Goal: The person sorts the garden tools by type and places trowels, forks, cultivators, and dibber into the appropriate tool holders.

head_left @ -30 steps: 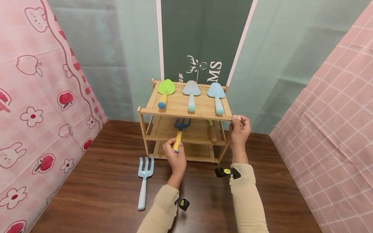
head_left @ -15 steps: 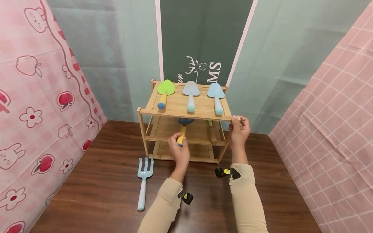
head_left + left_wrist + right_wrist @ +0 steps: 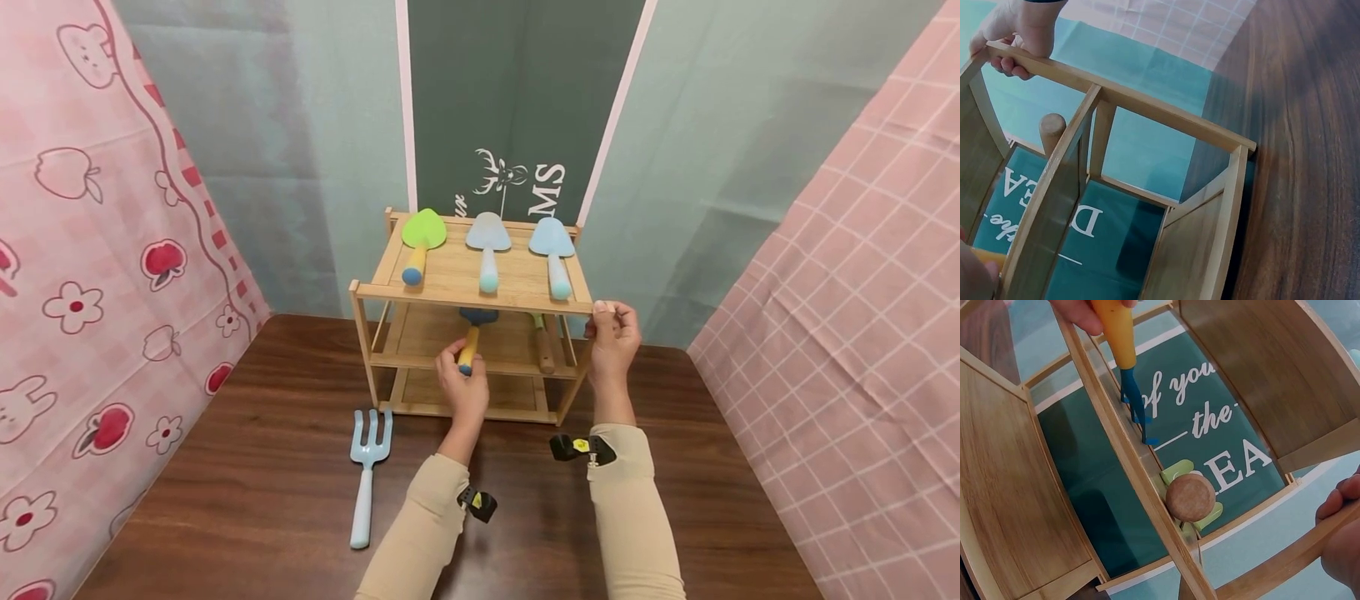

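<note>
My left hand (image 3: 462, 392) holds a small garden fork by its yellow handle (image 3: 470, 340), at the front of the wooden rack's middle shelf (image 3: 423, 333). The fork's dark blue head lies inside the shelf, partly hidden under the top board. In the right wrist view its blue tines (image 3: 1138, 406) point down close to the shelf surface. My right hand (image 3: 615, 346) grips the rack (image 3: 480, 295) at its top front right corner, thumb on top. To the right on that middle shelf lies a tool with a brown wooden handle (image 3: 545, 350) and a green head (image 3: 1177, 471).
On the top shelf lie a green trowel (image 3: 424, 230), a grey-white trowel (image 3: 488, 233) and a light blue trowel (image 3: 552, 239). A light blue garden fork (image 3: 367, 467) rests on the brown table (image 3: 247, 467), left of my left arm. Curtains hang around the table.
My left hand has moved forward and slightly right, taking the yellow-handled garden fork deeper into the middle shelf. My right hand keeps its grip on the rack corner.
</note>
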Tool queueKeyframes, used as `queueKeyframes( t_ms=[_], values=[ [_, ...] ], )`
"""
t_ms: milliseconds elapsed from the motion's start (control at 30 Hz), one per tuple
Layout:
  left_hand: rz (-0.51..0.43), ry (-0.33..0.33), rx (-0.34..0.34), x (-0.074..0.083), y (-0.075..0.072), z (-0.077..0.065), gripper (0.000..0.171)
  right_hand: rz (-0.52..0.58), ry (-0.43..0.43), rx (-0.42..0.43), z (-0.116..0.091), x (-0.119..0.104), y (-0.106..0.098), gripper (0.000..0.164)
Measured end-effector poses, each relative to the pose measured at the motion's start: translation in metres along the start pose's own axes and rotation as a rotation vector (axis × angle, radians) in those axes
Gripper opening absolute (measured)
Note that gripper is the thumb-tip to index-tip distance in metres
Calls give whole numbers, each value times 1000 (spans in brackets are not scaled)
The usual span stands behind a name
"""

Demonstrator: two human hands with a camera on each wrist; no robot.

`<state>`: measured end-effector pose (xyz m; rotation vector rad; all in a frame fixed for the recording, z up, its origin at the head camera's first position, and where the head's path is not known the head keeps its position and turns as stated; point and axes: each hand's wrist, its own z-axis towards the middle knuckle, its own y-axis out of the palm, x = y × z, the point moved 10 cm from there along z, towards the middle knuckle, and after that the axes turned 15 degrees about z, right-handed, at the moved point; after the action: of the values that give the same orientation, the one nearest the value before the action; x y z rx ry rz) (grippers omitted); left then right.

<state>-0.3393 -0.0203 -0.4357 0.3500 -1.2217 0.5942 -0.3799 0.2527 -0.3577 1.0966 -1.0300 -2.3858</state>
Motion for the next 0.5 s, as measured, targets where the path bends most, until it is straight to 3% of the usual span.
queueKeyframes(
  t_ms=[233,433,500],
  values=[
    [-114,6,-64,-1,-5,0,37,5,-12,-3,-1,-1,1,9],
    [-97,58,-40,22,-22,-3,25,9,-10,-2,-1,-1,1,9],
    [-62,65,-15,17,-24,-2,25,7,-8,-5,-1,-1,2,9]
  ],
)
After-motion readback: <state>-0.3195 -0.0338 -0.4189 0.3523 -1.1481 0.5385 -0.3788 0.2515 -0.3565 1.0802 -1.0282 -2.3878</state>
